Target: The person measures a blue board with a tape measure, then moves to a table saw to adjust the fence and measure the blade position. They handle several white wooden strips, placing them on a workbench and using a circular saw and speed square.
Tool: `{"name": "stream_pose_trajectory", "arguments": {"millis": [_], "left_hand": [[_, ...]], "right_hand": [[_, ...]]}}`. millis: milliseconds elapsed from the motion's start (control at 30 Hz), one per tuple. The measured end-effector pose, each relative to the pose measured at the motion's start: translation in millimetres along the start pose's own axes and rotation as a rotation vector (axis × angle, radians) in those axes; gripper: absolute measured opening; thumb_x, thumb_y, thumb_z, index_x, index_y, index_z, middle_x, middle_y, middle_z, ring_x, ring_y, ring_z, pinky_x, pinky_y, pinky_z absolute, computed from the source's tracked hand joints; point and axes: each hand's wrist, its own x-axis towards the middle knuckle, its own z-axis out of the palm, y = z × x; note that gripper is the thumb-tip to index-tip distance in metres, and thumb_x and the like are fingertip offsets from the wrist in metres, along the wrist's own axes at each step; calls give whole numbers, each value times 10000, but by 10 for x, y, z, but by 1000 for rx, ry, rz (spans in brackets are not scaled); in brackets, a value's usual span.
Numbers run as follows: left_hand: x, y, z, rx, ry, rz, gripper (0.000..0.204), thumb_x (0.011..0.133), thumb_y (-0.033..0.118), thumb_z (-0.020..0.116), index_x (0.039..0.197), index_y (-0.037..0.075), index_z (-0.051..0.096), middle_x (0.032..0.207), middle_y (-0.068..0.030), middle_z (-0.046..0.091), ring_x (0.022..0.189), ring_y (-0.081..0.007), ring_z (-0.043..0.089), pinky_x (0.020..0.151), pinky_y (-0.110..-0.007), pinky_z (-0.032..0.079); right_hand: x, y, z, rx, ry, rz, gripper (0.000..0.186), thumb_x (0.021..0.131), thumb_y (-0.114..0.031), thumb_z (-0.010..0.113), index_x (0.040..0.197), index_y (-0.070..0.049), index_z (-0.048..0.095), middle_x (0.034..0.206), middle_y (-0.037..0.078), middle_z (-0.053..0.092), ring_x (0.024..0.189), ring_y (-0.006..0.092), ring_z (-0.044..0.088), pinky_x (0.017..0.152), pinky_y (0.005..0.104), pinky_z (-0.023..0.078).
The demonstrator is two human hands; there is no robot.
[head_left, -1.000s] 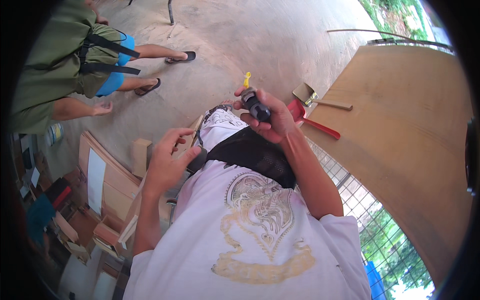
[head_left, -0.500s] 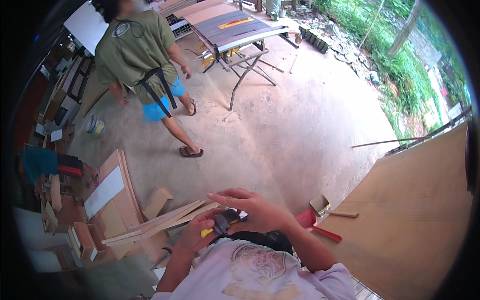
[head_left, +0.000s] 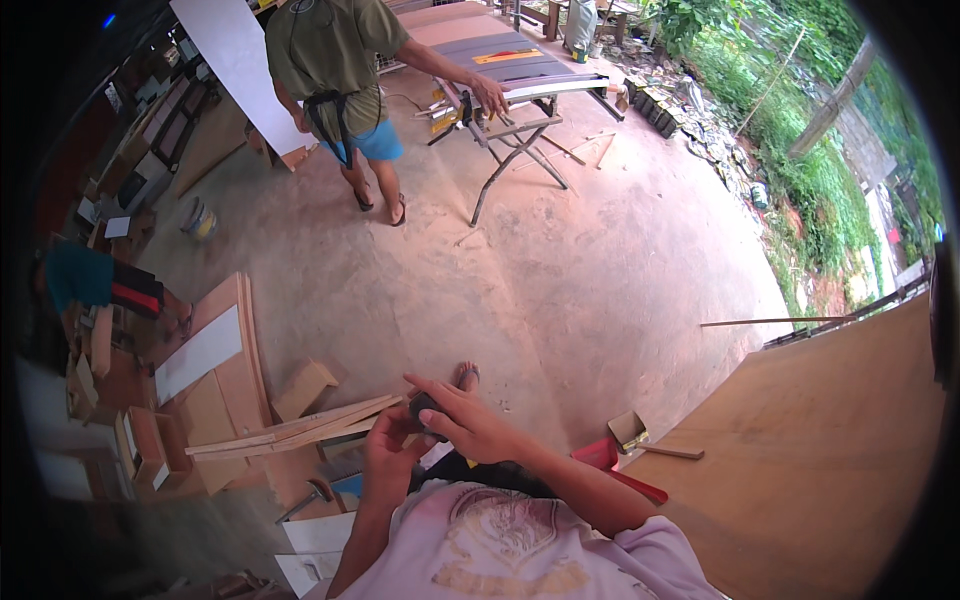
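Note:
In front of my waist, both hands meet around a small dark hand-sized tool (head_left: 424, 408), whose exact kind is mostly hidden by my fingers. My left hand (head_left: 390, 445) grips its left side, fingers curled. From the right, my right hand (head_left: 478, 428) lies over it, thumb pressed on the tool and index finger stretched out to the left. Just beyond my left hand are the ends of several long wooden strips (head_left: 300, 436). A hammer-like tool (head_left: 308, 498) lies to the left of my left forearm.
A person in a green shirt (head_left: 335, 45) touches a table saw (head_left: 510, 65) ahead. Another person (head_left: 85, 275) bends at far left by wooden boxes (head_left: 165, 450). A plywood sheet (head_left: 810, 430) and a red dustpan (head_left: 600, 455) are at right.
My hands have shifted slightly left and closed more over the tool, hiding its yellow part. The person in green has walked away to the table saw and put a hand on it.

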Motion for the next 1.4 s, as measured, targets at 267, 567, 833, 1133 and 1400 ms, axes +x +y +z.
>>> {"name": "stream_pose_trajectory", "arguments": {"millis": [267, 567, 833, 1133, 1400], "left_hand": [[810, 308, 80, 237, 44, 167, 315, 887, 6, 785, 1180, 6, 670, 1056, -56, 673, 880, -117, 637, 785, -270, 533], [1437, 464, -33, 261, 28, 204, 388, 900, -10, 779, 1264, 4, 642, 1095, -50, 643, 941, -114, 634, 900, -294, 554], [1666, 507, -172, 374, 129, 90, 286, 947, 68, 754, 1208, -12, 667, 1000, -53, 694, 901, -114, 653, 889, -289, 541], [1293, 345, -730, -539, 16, -354, 250, 1073, 139, 524, 1219, -24, 647, 1206, -115, 678, 1109, -190, 667, 1024, -366, 543], [806, 38, -842, -588, 85, -266, 227, 1079, 165, 565, 1253, 38, 636, 1153, -52, 662, 1061, -138, 636, 1006, -323, 511]], "right_hand": [[709, 233, -245, 1046, 67, 183, 714, 995, -338, 405, 1628, -20, 312, 1406, 219, 596, 1200, 280, 642, 1067, 383, 496], [1377, 320, -465, 959, 147, 313, 563, 1110, -390, 321, 1475, -6, 512, 1116, 107, 661, 1005, 174, 638, 948, 326, 521], [1666, 492, -522, 337, 178, 26, 523, 1000, -285, 472, 1427, 9, 544, 1084, 162, 671, 947, 285, 655, 876, 385, 524], [1683, 317, -240, -219, -55, -270, 630, 905, -254, 521, 1515, -96, 517, 1253, 240, 671, 1309, 392, 522, 1100, 470, 445], [1665, 242, 73, -17, -384, -30, 505, 1020, -276, 475, 1509, -168, 539, 1021, 183, 713, 1017, 361, 654, 1000, 473, 467]]}}
